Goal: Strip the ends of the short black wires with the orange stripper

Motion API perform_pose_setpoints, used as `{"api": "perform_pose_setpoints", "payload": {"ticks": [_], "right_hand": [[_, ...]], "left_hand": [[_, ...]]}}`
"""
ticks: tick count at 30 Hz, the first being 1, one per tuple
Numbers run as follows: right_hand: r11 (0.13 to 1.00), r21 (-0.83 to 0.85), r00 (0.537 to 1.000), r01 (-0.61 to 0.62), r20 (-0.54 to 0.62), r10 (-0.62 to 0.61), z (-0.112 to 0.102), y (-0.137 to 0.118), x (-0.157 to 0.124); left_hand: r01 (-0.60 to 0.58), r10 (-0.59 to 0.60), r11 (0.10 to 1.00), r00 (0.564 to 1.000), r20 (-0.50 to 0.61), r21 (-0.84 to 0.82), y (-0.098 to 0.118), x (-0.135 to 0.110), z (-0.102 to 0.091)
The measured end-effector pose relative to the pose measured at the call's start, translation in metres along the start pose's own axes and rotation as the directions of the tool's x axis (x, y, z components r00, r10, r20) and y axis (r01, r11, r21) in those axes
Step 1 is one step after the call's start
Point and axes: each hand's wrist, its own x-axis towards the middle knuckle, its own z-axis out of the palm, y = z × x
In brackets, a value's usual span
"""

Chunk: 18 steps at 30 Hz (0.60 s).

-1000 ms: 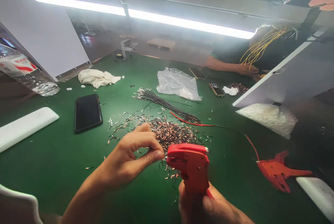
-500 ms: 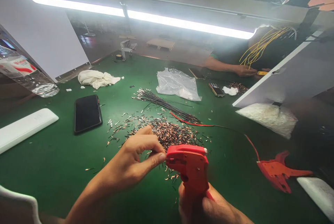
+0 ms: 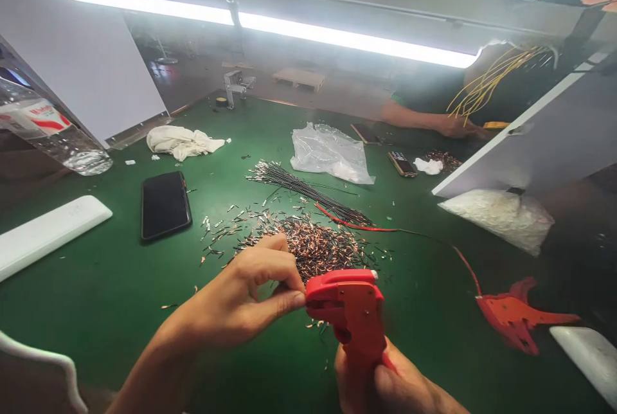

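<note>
My right hand point(image 3: 400, 378) is wrapped around the handle of a red wire stripper point(image 3: 357, 317), which stands upright with its head toward the left. At the tool's mouth, the thumb and forefinger of my left hand point(image 3: 260, 288) are pinched together. Whatever those fingertips hold is too small or hidden to make out. Behind both hands lies a heap of short black wire pieces with copper ends point(image 3: 328, 247). Farther back rests a bundle of long black wires point(image 3: 308, 192) with silvery terminals at its left end.
A red wire point(image 3: 357, 227) leads to a second red tool point(image 3: 518, 317) on the right. A phone point(image 3: 165, 206), white cloth point(image 3: 183, 142) and plastic bag point(image 3: 330, 152) lie on the green table point(image 3: 96, 317). Beyond a partition, another person's hand point(image 3: 456, 125) is near yellow wires point(image 3: 479, 89).
The head of the wire stripper has shifted slightly left relative to the table, still against my left fingertips. The camera view has moved a little. Both hands keep their grips.
</note>
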Motion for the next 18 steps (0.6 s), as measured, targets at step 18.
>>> {"api": "perform_pose_setpoints", "payload": {"ticks": [18], "right_hand": [[0.983,0.155,0.975,0.098,-0.214,-0.063,0.006,0.007,-0.006]], "left_hand": [[0.126,-0.148,0.970,0.984,-0.095,-0.209,-0.015,-0.002,0.005]]}}
